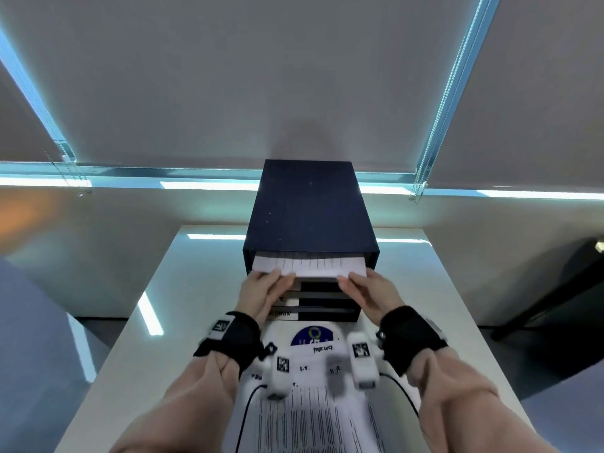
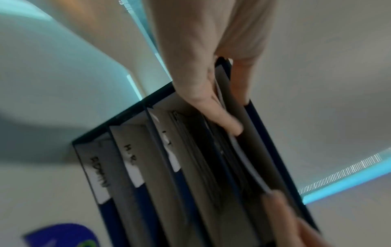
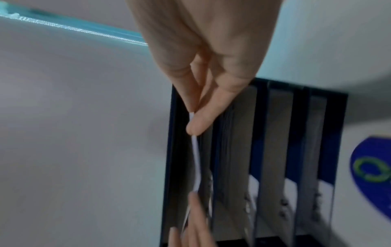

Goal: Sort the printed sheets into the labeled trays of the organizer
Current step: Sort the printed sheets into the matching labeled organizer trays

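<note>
A dark navy organizer point(image 1: 310, 207) stands on the white table point(image 1: 157, 322), open front toward me. A white printed sheet point(image 1: 309, 265) lies partly inside its top tray. My left hand point(image 1: 273, 276) pinches the sheet's near left corner and my right hand point(image 1: 351, 276) pinches the near right corner. The left wrist view shows my thumb point(image 2: 222, 120) on the sheet's edge point(image 2: 243, 153), and tray labels ADMIN point(image 2: 98, 180), H.R point(image 2: 131, 157) and I.T point(image 2: 168, 142). In the right wrist view my fingers point(image 3: 196, 122) clamp the thin sheet point(image 3: 196, 158) at the organizer point(image 3: 275, 133).
A pile of printed sheets point(image 1: 310, 416) lies on the table close to me, one with a round blue logo point(image 1: 315, 335). Closed roller blinds point(image 1: 294, 76) hang behind the organizer. A black object point(image 1: 555, 305) stands beyond the table's right edge.
</note>
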Action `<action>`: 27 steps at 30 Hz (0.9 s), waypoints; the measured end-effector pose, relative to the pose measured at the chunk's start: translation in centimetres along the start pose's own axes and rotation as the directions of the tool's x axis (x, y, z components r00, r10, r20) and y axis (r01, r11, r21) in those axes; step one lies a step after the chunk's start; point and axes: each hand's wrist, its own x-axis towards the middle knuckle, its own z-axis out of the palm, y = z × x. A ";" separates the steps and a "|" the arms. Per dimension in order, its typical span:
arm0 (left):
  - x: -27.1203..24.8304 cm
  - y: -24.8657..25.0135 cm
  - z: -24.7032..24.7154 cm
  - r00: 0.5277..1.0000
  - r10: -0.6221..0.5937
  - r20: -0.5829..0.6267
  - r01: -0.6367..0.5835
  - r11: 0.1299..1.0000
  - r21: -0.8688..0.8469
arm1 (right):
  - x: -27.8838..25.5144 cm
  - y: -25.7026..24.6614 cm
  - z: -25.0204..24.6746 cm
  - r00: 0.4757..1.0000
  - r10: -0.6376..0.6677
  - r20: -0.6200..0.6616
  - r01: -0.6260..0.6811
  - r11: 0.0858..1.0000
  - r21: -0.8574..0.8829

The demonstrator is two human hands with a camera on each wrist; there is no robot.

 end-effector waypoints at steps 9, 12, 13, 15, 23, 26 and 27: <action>-0.2 0.1 -1.6 1.000 0.016 -0.008 -0.011 0.906 0.423 | 1.9 0.6 2.1 0.992 0.045 0.119 -0.040 0.998 -0.043; -2.6 -4.1 -5.4 0.998 -0.043 -0.041 0.060 0.742 0.668 | -1.5 4.5 -1.4 0.979 0.179 0.100 -0.157 0.968 -0.193; -3.3 -5.6 -6.9 0.999 -0.023 -0.024 0.033 0.566 0.823 | -2.8 6.1 -2.8 0.971 0.227 0.070 -0.202 0.946 -0.254; -4.8 -8.2 -9.6 0.999 -0.022 0.037 -0.036 0.070 0.997 | -5.2 9.5 -5.5 0.955 0.297 -0.012 -0.275 0.866 -0.418; -8.0 -12.5 -14.0 0.997 0.083 0.002 0.005 -0.086 0.996 | -9.8 17.3 -11.2 0.923 0.303 -0.237 -0.382 0.795 -0.471; -8.9 -12.3 -13.5 0.990 0.140 -0.007 0.014 -0.045 0.999 | -10.1 17.5 -10.7 0.920 0.299 -0.252 -0.384 0.808 -0.447; -9.1 -12.1 -13.3 0.987 0.161 -0.010 0.013 -0.018 1.000 | -10.1 17.5 -10.6 0.920 0.294 -0.258 -0.386 0.796 -0.467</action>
